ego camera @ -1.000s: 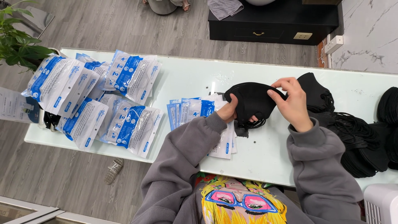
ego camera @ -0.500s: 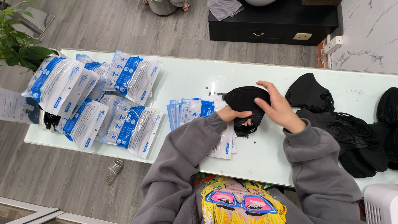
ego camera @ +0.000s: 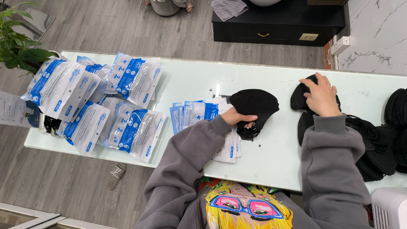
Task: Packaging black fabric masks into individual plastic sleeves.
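The left hand (ego camera: 238,116) pinches a stack of folded black masks (ego camera: 254,106) near the middle of the white counter (ego camera: 271,157), thumb over their lower edge, with the ear loops bunched just below the fingers. The right hand (ego camera: 321,95) lies spread and flat on another black mask (ego camera: 297,98) toward the counter's right end, pressing it down rather than gripping it. Right of that, a loose heap of black masks (ego camera: 373,148) runs to the right edge and over the near right corner. Between the two hands lies a strip of bare counter, and a wider bare stretch reaches the near edge. Just left of the held stack, flat blue-and-white pouches (ego camera: 193,113) fan out, some under the left sleeve. Filled blue-and-white packets (ego camera: 97,101) crowd the left end, a few overhanging the near and left edges.
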